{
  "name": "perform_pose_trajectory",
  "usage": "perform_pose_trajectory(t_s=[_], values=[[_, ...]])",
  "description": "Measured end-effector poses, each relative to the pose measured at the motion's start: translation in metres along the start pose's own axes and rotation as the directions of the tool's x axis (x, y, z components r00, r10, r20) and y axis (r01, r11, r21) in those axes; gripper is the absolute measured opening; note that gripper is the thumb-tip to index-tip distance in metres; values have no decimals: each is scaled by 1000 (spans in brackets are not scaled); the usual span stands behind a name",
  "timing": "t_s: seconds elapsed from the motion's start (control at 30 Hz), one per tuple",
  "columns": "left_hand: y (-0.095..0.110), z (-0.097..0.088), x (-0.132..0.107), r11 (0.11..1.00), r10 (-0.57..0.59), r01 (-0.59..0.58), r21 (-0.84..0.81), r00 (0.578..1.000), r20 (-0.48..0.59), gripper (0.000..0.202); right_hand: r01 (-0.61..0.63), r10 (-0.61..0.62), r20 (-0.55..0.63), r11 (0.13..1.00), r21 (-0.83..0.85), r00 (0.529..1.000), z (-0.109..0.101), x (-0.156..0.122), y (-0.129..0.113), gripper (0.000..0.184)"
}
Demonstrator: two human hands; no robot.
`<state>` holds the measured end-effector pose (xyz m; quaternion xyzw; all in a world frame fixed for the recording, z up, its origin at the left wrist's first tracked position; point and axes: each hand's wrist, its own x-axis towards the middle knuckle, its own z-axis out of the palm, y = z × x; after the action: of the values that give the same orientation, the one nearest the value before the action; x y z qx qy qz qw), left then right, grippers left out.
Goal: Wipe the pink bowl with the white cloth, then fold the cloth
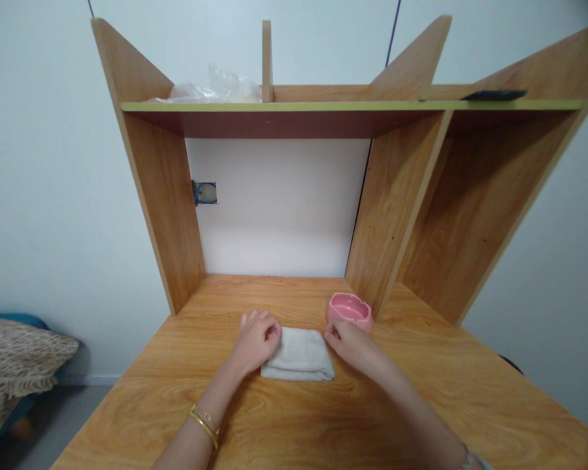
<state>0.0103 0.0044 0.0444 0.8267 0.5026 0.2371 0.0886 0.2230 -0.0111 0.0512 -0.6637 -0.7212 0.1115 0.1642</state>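
Your left hand [255, 341] sits on the left edge of the folded cloth [300, 356], knuckles up and fingers curled in over its upper left corner; it touches the fabric, but your own fingers hide whether any of it is pinched beneath them, so I cannot tell if you grip it. Your right hand [353, 344] reaches in from the other side, its fingertips drawn close together at the cloth's upper right corner, and there too the back of the hand covers the contact, so a hold cannot be confirmed. The cloth, pale grey-white and folded into a neat rectangle, lies flat on the wooden desk [421, 398], in the middle and between your two hands. Just beside your right hand, behind its fingers, a pink bowl [349, 309] stands upright close to the foot of a wooden divider [392, 215]. Two gold bangles [204, 422] ring your left wrist. Above, the green-edged shelf [323, 106] carries a crumpled clear plastic bag [215, 88] on its left and a flat dark object [494, 95] on its right
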Motion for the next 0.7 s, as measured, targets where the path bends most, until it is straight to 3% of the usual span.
perform_pose_trajectory(t_s=[0.1,0.2,0.33,0.57,0.7], values=[[-1,-1,0,998,-40,41,45,999,-17,19,-40,38,117,999,11,992,-1,0,10,28],[-5,-3,2,980,-190,193,56,980,-51,21,-47,13,251,990,130,968,2,0,12,36],[-11,-4,3,942,-329,325,82,943,51,29,-40,-35,296,969,243,955,8,3,16,38],[-10,1,-3,963,-267,269,15,947,178,46,-8,-42,252,981,193,967,18,7,21,41],[-10,3,-2,971,-224,237,-39,953,203,33,-35,7,241,993,115,971,20,7,19,42]])
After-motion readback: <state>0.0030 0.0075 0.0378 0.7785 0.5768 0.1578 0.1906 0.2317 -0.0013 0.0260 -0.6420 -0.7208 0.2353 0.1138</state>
